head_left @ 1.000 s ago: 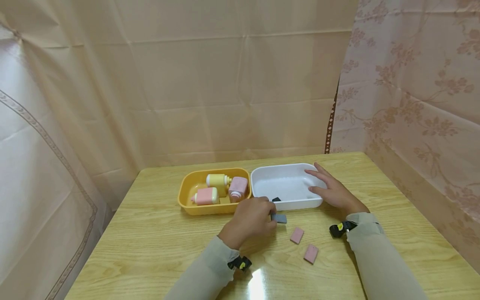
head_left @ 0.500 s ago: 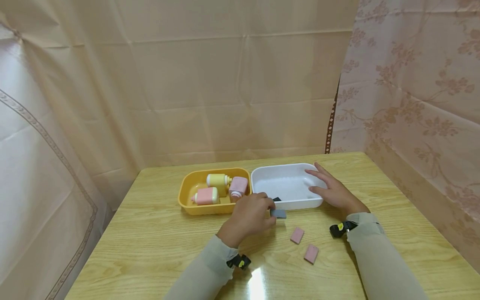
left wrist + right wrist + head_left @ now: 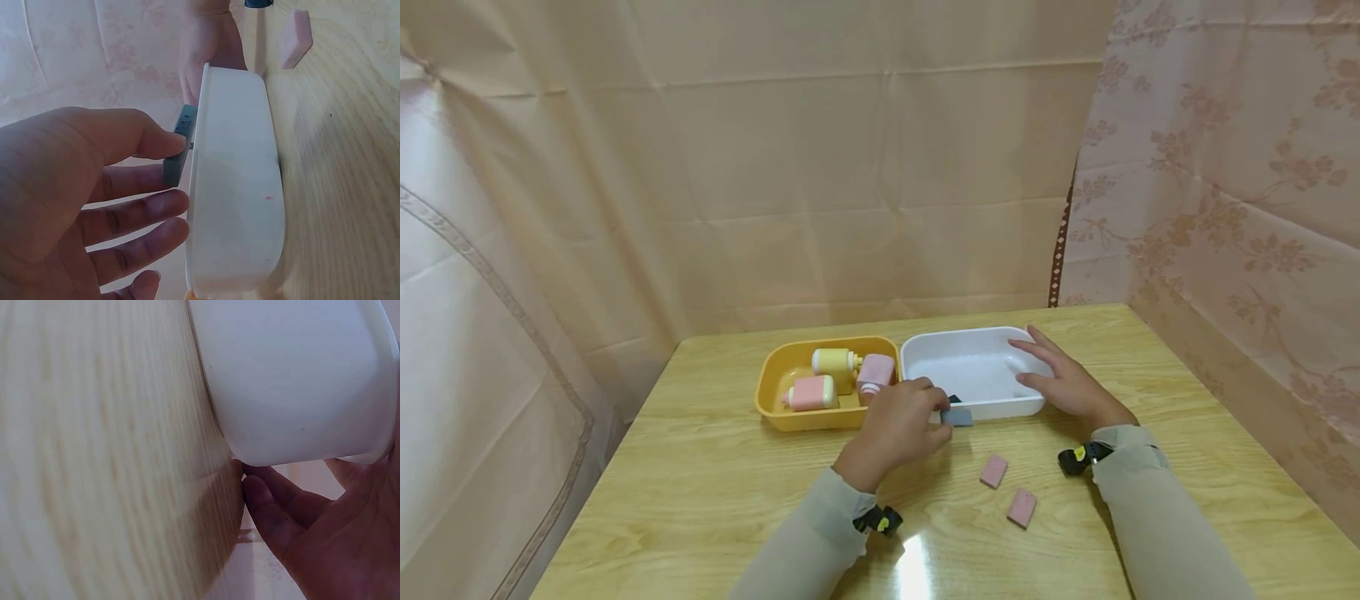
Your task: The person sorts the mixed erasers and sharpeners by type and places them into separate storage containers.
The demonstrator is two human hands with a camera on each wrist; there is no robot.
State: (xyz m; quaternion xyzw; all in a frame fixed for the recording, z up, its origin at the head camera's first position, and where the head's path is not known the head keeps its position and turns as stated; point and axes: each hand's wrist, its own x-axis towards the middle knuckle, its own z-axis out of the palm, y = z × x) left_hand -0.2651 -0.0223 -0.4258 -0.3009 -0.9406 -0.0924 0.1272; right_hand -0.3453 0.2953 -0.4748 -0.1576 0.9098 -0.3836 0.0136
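Now left hand [image 3: 898, 421] pinches grey block [image 3: 957, 416] at white tub [image 3: 973, 407] rim; right hand [image 3: 1063, 383] rests flat on tub; yellow tub [image 3: 775, 407] beside it holds three bottles [image 3: 842, 377].

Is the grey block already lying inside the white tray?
No, the left hand pinches the grey block at the white tray's near rim, in the air.

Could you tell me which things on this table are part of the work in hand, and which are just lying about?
In use:
left hand, pinching the grey block
right hand, resting on the white tray
black piece at the tray's near rim

Lying about:
two pink blocks
yellow tray with bottles
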